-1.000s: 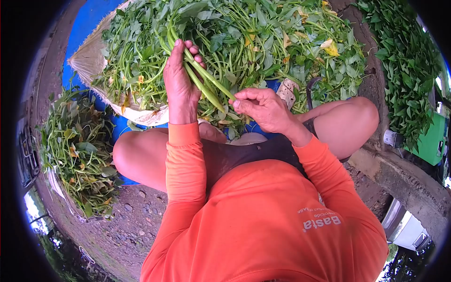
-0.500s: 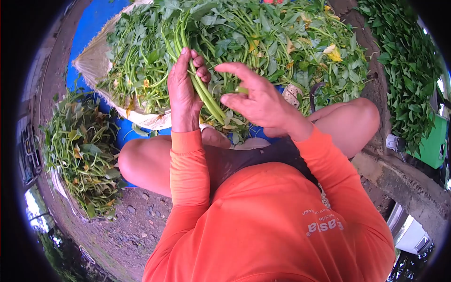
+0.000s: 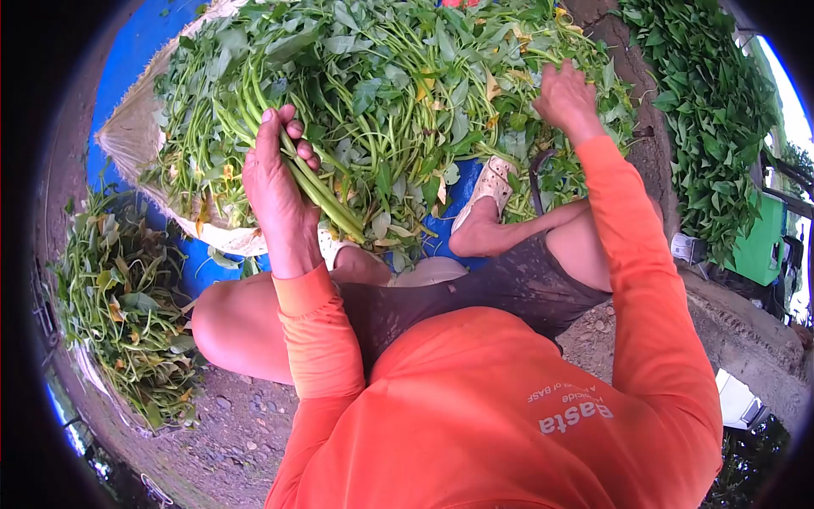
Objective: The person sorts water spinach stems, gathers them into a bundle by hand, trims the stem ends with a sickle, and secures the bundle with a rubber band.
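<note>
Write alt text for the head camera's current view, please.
A seated person in an orange shirt holds green stems in the left hand while the right hand reaches over a large leafy heap. A smaller pile lies at left.

The head-worn camera looks forward and down over both hands [image 3: 275, 178].

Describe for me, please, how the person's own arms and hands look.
The left sleeve and right sleeve are long and orange, with no markings visible, and reach the wrists. The left hand and right hand are bare, without gloves.
</note>
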